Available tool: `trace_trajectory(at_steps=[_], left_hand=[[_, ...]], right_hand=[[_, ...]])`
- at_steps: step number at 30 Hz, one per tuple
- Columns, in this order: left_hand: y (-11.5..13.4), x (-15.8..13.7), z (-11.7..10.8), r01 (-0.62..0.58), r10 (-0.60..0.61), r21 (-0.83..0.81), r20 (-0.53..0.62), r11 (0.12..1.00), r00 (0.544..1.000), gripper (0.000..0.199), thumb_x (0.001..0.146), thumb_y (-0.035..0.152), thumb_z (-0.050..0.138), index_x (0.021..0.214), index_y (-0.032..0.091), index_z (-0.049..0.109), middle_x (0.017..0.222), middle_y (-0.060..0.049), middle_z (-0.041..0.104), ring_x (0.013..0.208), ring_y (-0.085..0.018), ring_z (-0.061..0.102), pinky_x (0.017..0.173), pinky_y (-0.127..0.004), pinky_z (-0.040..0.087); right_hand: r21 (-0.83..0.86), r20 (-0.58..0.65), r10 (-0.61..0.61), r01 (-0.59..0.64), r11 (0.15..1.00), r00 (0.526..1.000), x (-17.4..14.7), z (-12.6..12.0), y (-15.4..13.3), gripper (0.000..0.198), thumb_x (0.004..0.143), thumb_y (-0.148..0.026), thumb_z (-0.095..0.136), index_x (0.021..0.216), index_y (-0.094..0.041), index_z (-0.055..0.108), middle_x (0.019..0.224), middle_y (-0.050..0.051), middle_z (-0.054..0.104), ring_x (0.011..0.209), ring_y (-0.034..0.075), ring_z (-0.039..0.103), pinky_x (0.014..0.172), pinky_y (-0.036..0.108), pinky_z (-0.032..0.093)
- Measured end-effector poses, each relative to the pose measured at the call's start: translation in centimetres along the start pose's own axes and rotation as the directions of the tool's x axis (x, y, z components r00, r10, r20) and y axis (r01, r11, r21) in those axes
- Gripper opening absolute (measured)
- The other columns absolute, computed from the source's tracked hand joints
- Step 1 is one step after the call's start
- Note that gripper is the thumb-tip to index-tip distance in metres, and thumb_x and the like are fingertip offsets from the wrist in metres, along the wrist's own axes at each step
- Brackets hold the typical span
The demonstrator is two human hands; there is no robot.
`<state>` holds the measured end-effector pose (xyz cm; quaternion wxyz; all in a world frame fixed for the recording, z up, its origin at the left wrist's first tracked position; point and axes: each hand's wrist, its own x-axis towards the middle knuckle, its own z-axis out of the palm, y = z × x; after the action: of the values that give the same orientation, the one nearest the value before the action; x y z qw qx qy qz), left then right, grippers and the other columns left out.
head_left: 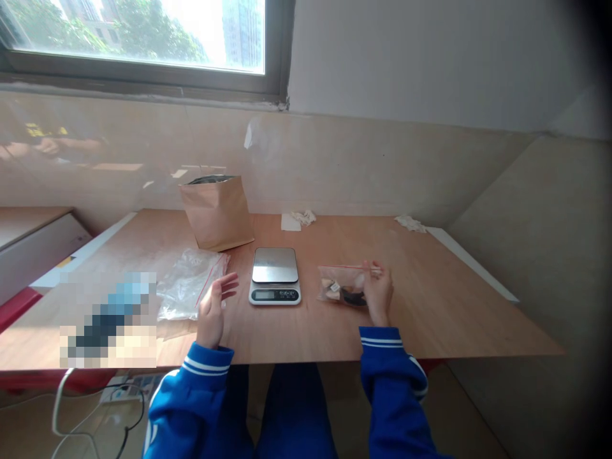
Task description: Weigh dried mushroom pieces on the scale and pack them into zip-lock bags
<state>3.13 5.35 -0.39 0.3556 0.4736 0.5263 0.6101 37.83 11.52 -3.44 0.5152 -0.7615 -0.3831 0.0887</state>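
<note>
My right hand (379,293) has its fingers closed on the right end of a small clear zip-lock bag (342,275). The bag has a red seal line and holds light brown pieces and something dark, whose kinds I cannot make out. My left hand (211,313) is open, its fingers stretched toward the right with nothing in them. It is beside, and partly in front of, a pile of clear zip-lock bags (182,287). Between my hands stands a digital kitchen scale (275,294) with a bare steel plate.
A brown kraft paper pouch (217,213) stands open-topped behind the bags. White paper (290,222) and crumpled tissue (410,223) lie at the back of the wooden table (430,306). A blurred-out patch (109,319) covers the left side. Cables (60,408) hang below.
</note>
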Motion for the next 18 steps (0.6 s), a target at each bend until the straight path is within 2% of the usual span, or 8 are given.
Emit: trace_trajectory(at_steps=[3, 4, 6, 9, 11, 15, 17, 18], left_hand=[[0.2, 2.0, -1.5, -0.105, 0.130, 0.146, -0.171, 0.984, 0.977, 0.046, 0.091, 0.050, 0.041, 0.122, 0.018, 0.056, 0.127, -0.013, 0.059, 0.115, -0.027, 0.056, 0.098, -0.046, 0.046], [0.2, 3.0, -2.1, -0.122, 0.167, 0.213, -0.213, 0.969, 0.963, 0.047, 0.089, 0.048, 0.046, 0.126, 0.020, 0.052, 0.130, -0.014, 0.055, 0.119, -0.029, 0.054, 0.100, -0.048, 0.044], [0.1, 5.1, -3.1, -0.146, 0.234, 0.329, -0.249, 0.933, 0.940, 0.060, 0.082, 0.044, 0.060, 0.133, 0.020, 0.041, 0.141, -0.017, 0.044, 0.127, -0.033, 0.046, 0.104, -0.051, 0.040], [-0.1, 8.7, -4.3, -0.151, 0.301, 0.498, -0.236, 0.854, 0.924, 0.091, 0.068, 0.042, 0.076, 0.140, 0.016, 0.026, 0.150, -0.023, 0.025, 0.139, -0.040, 0.025, 0.113, -0.057, 0.025], [-0.4, 11.2, -4.6, -0.145, 0.296, 0.544, -0.200, 0.826, 0.934, 0.107, 0.063, 0.043, 0.081, 0.142, 0.010, 0.016, 0.150, -0.028, 0.019, 0.142, -0.043, 0.016, 0.115, -0.058, 0.019], [-2.1, 15.7, -4.8, -0.068, 0.163, 0.494, -0.151, 0.867, 0.975, 0.127, 0.053, 0.050, 0.085, 0.142, -0.001, 0.010, 0.150, -0.036, 0.014, 0.137, -0.047, 0.025, 0.111, -0.056, 0.025], [-3.4, 17.2, -5.0, -0.091, 0.163, 0.467, -0.116, 0.880, 0.980, 0.130, 0.053, 0.049, 0.084, 0.142, -0.004, 0.005, 0.149, -0.037, 0.016, 0.137, -0.042, 0.027, 0.111, -0.052, 0.027], [-4.1, 17.8, -5.1, -0.093, 0.161, 0.456, -0.112, 0.885, 0.981, 0.129, 0.053, 0.047, 0.084, 0.142, -0.004, 0.005, 0.148, -0.036, 0.023, 0.137, -0.038, 0.029, 0.111, -0.050, 0.028]], right_hand=[[-0.222, -0.126, -0.121, 0.091, 0.971, 0.985, -1.9, 0.6, -0.5, 0.088, 0.078, -0.063, 0.052, 0.139, -0.001, 0.035, 0.128, 0.032, 0.051, 0.116, 0.041, 0.051, 0.094, 0.056, 0.039], [-0.268, -0.128, -0.156, 0.118, 0.956, 0.979, -3.0, 0.9, -0.7, 0.087, 0.079, -0.061, 0.052, 0.141, -0.002, 0.032, 0.134, 0.032, 0.045, 0.122, 0.042, 0.046, 0.095, 0.058, 0.036], [-0.319, -0.054, -0.210, 0.182, 0.930, 0.976, -5.3, 1.6, -0.6, 0.078, 0.082, -0.057, 0.049, 0.140, -0.007, 0.036, 0.141, 0.030, 0.036, 0.128, 0.043, 0.037, 0.096, 0.059, 0.034], [-0.377, 0.080, -0.236, 0.249, 0.892, 0.968, -7.7, 2.8, 0.1, 0.070, 0.084, -0.056, 0.046, 0.136, -0.008, 0.043, 0.144, 0.028, 0.032, 0.132, 0.043, 0.031, 0.101, 0.061, 0.028], [-0.411, 0.146, -0.224, 0.265, 0.872, 0.964, -8.0, 3.5, 0.7, 0.068, 0.087, -0.055, 0.042, 0.134, -0.007, 0.045, 0.144, 0.029, 0.034, 0.133, 0.043, 0.031, 0.104, 0.060, 0.024], [-0.434, 0.274, -0.185, 0.293, 0.852, 0.944, -6.1, 4.2, 1.4, 0.064, 0.091, -0.054, 0.037, 0.133, -0.006, 0.046, 0.139, 0.027, 0.043, 0.132, 0.038, 0.037, 0.107, 0.055, 0.023], [-0.433, 0.338, -0.165, 0.309, 0.847, 0.926, -4.9, 4.3, 1.3, 0.064, 0.091, -0.053, 0.037, 0.135, -0.007, 0.044, 0.139, 0.026, 0.045, 0.132, 0.036, 0.039, 0.108, 0.053, 0.024], [-0.431, 0.366, -0.154, 0.314, 0.846, 0.918, -4.5, 4.3, 1.2, 0.064, 0.091, -0.052, 0.038, 0.137, -0.007, 0.041, 0.139, 0.025, 0.044, 0.133, 0.036, 0.038, 0.109, 0.054, 0.023]])
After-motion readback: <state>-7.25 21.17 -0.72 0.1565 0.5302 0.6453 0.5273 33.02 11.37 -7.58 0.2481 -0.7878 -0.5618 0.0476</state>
